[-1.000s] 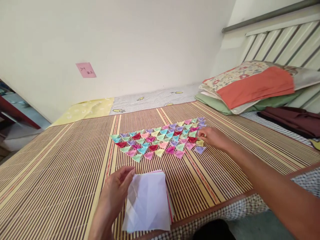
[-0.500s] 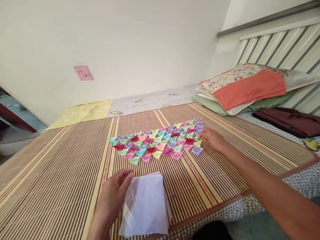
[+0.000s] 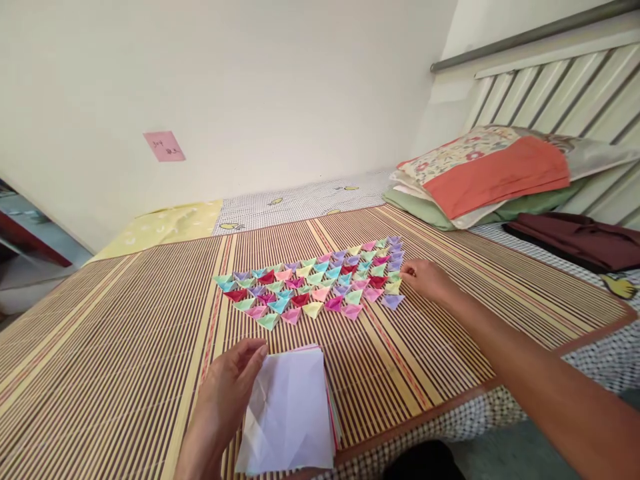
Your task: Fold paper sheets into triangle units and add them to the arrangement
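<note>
Rows of small folded paper triangles point(image 3: 320, 293) in pink, red, green, blue, yellow and purple lie on a striped bamboo mat point(image 3: 150, 347). At the right end of the rows is my right hand point(image 3: 425, 280), its fingertips drawn together beside a pale green triangle point(image 3: 394, 275). Whether anything is between them cannot be made out. My left hand point(image 3: 227, 380) rests on the mat in front, fingers bent and thumb tip close to the index finger. Those tips meet the upper left corner of a stack of paper sheets point(image 3: 285, 413), white and creased on top; what they hold, if anything, is hidden.
Folded pillows and covers point(image 3: 500, 173) are piled at the far right, beside a dark maroon folded cloth point(image 3: 575, 240). A white slatted headboard point(image 3: 560, 87) stands behind them. On the wall hangs a pink note point(image 3: 165, 146). A checked sheet point(image 3: 480, 417) shows along the mat's near edge.
My right hand has drawn slightly right, away from the end of the triangle rows. The left hand and the paper stack stay in place. The view has shifted a little.
</note>
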### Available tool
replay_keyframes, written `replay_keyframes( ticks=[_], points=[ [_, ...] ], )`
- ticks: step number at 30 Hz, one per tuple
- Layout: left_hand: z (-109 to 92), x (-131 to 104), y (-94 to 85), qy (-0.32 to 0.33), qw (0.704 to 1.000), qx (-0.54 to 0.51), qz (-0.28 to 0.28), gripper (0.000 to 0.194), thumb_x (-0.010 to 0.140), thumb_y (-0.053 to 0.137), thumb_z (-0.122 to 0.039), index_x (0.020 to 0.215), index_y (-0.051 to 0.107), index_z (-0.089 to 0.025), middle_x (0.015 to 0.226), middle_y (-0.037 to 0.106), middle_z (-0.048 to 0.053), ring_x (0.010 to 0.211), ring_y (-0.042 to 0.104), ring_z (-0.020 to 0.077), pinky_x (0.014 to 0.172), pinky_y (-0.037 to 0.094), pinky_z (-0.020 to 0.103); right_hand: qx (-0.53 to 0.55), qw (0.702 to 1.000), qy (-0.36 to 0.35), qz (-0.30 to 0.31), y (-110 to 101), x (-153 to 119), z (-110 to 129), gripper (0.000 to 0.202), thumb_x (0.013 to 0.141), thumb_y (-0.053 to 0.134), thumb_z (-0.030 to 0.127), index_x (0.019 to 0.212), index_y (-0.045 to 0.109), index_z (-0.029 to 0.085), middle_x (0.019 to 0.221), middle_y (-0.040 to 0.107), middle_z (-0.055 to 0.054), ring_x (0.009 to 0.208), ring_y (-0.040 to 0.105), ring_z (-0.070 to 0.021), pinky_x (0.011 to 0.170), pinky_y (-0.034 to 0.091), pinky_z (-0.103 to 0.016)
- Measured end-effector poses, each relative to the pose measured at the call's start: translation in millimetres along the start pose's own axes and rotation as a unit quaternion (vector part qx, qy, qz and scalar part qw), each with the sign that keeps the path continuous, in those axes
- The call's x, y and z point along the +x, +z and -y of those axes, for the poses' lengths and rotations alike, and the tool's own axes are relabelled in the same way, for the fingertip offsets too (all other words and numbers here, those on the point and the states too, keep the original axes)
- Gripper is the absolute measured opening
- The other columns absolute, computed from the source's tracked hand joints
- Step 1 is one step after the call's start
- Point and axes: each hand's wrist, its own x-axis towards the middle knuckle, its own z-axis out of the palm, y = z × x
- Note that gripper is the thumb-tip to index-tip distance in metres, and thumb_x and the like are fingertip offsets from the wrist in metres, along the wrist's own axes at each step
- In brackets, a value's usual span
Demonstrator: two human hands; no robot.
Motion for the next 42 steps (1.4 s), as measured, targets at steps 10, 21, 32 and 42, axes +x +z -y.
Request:
replay_keyframes(
  ticks=[10, 21, 32, 42],
  points=[
    [1.4, -0.1, 1.8, -0.002, 1.0, -0.014, 0.0, 0.043, 0.088, 0.066, -0.059, 0.106, 0.074, -0.02, 0.106, 0.08, 0.009, 0.104, 0.073, 0.032, 0.086, 0.054, 0.04, 0.093, 0.993, 0.062, 0.047, 25.9, 6.9, -12.1, 0.031, 0.101, 0.067, 0.035, 0.127, 0.066, 0.018, 0.129, 0.068, -0.009, 0.106, 0.07, -0.0245, 0.088, 0.061, -0.043],
    [-5.1, -1.9, 2.7, 0.0, 1.0, 0.008, 0.004, 0.042, 0.091, 0.061, -0.059, 0.101, 0.072, -0.02, 0.098, 0.078, 0.009, 0.095, 0.073, 0.0304, 0.082, 0.054, 0.037, 0.143, 0.988, 0.052, 0.041, 34.9, 13.7, -21.9, 0.032, 0.101, 0.068, 0.035, 0.127, 0.066, 0.017, 0.129, 0.068, -0.009, 0.107, 0.07, -0.0257, 0.088, 0.061, -0.043],
    [-4.5, -1.3, 0.9, 0.014, 1.0, 0.008, -0.006, 0.041, 0.09, 0.063, -0.059, 0.098, 0.073, -0.021, 0.095, 0.079, 0.008, 0.095, 0.074, 0.0305, 0.082, 0.056, 0.038, 0.152, 0.986, 0.059, -0.025, 14.1, -7.5, -14.1, 0.021, 0.099, 0.068, 0.036, 0.096, 0.072, 0.016, 0.096, 0.074, -0.004, 0.082, 0.069, -0.0174, 0.075, 0.057, -0.033],
    [-4.5, -1.1, 1.1, 0.013, 1.0, 0.015, 0.007, 0.042, 0.091, 0.062, -0.059, 0.101, 0.074, -0.02, 0.1, 0.08, 0.01, 0.099, 0.075, 0.0314, 0.085, 0.055, 0.039, 0.165, 0.985, 0.031, 0.028, 26.3, -31.9, 8.6, 0.022, 0.099, 0.069, 0.036, 0.097, 0.071, 0.014, 0.092, 0.073, -0.002, 0.078, 0.069, -0.016, 0.072, 0.059, -0.032]
  ],
)
